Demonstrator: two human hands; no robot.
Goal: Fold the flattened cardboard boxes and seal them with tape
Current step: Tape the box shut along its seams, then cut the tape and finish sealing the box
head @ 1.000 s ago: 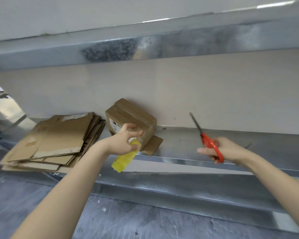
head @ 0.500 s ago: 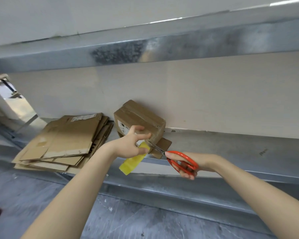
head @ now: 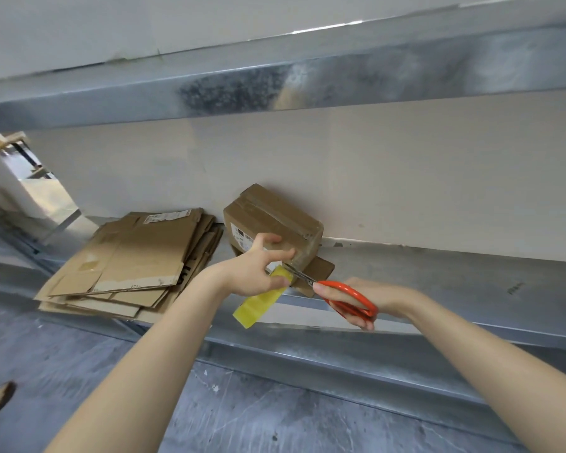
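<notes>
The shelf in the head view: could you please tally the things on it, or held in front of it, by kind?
Folded cardboard box: 1
Stack of flattened boxes: 1 (sheets overlap too much to count)
Yellow tape roll: 1, gripped by the left hand
Red-handled scissors: 1, gripped by the right hand
Total: 4

Even soft daylight, glare on metal beam [head: 307, 83], wide-angle bending at edges, slight blur.
</notes>
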